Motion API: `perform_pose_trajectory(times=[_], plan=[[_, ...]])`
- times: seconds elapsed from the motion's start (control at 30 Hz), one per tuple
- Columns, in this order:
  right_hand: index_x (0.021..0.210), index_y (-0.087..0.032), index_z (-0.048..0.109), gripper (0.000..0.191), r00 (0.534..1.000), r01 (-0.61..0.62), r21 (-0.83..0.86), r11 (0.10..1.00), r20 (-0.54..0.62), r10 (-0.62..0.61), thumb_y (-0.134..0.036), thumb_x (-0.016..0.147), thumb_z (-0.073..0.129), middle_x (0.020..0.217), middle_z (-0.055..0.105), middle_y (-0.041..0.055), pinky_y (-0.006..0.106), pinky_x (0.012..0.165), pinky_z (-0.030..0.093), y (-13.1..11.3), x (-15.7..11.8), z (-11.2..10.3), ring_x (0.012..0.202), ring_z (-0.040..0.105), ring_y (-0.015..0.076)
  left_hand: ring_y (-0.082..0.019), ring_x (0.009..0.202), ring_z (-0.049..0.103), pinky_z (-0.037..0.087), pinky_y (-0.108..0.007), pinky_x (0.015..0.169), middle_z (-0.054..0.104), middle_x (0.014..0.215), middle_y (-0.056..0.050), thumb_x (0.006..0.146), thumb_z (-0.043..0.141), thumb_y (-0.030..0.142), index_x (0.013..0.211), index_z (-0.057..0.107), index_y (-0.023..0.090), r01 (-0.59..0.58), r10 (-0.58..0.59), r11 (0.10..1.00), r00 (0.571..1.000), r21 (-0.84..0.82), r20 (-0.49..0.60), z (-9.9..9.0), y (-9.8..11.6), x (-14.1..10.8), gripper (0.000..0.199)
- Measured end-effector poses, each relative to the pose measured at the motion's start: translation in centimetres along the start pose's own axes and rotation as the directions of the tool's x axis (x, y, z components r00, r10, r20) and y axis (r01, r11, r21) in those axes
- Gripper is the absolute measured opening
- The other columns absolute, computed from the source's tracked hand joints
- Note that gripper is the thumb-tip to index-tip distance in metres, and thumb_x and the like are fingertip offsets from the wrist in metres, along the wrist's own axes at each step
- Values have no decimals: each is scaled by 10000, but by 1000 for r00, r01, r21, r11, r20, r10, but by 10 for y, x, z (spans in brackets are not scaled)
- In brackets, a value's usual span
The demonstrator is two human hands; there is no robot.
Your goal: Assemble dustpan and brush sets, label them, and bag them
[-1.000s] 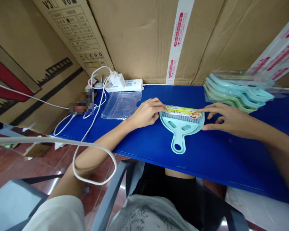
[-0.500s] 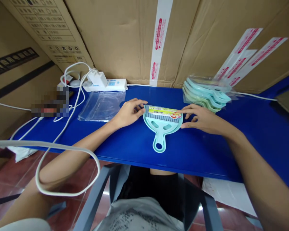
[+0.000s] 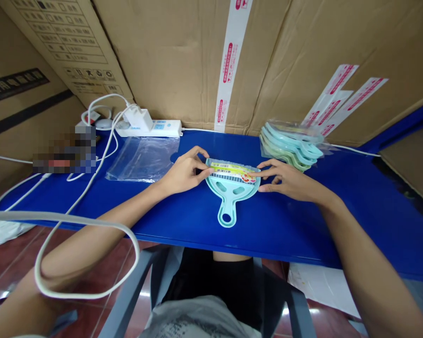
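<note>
A light blue dustpan (image 3: 229,190) lies on the blue table, its handle with a round hole pointing toward me. A brush with grey bristles (image 3: 229,178) is seated in it. Across the bristles runs a yellow and white printed label (image 3: 232,171). My left hand (image 3: 187,170) grips the left edge of the dustpan, thumb on the label's left end and index finger at the rear corner. My right hand (image 3: 285,180) holds the opposite side, its fingertips on the label's right end and its thumb by the rim.
Behind my right hand sits a stack of bagged blue and green dustpans (image 3: 291,143). Clear plastic bags (image 3: 144,157) lie at left, before a white power strip (image 3: 165,127). A white cable (image 3: 88,295) loops over my left forearm. Cardboard (image 3: 183,61) walls the back.
My left thumb has moved onto the label's left end. The right fingers have shifted slightly along its right end. The camera view has shifted a little.
</note>
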State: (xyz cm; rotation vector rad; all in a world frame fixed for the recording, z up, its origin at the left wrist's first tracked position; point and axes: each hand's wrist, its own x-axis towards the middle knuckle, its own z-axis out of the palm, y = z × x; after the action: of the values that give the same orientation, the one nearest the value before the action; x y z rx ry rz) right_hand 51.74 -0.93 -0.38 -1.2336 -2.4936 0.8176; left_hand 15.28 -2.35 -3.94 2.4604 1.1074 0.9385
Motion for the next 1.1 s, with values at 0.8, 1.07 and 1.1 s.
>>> perform_pose_trajectory(times=[0.8,1.07,1.1], plan=[[1017,-141,821,470,946,-208,261,943,-191,261,-591,937,710,766,737,73,292,547,544,-16,4,17,622,664,183,-177,817,710,585,-335,835,821,976,-93,807,902,293,1178,843,131,416,-401,618,897,-667,188,9,8,5,409],[1229,-203,727,637,951,-281,601,749,68,302,-769,949,646,1040,769,83,249,571,526,-45,8,43,787,710,182,-177,828,703,547,-309,814,816,970,-90,849,891,371,1226,845,150,336,-289,620,938,-709,191,15,19,3,439],[1269,-219,714,620,951,-282,648,707,91,297,-751,953,662,1085,778,80,262,644,563,-48,8,47,865,736,196,-178,827,701,546,-307,806,814,970,-91,842,895,371,1207,850,148,331,-289,628,939,-704,184,15,19,3,430]])
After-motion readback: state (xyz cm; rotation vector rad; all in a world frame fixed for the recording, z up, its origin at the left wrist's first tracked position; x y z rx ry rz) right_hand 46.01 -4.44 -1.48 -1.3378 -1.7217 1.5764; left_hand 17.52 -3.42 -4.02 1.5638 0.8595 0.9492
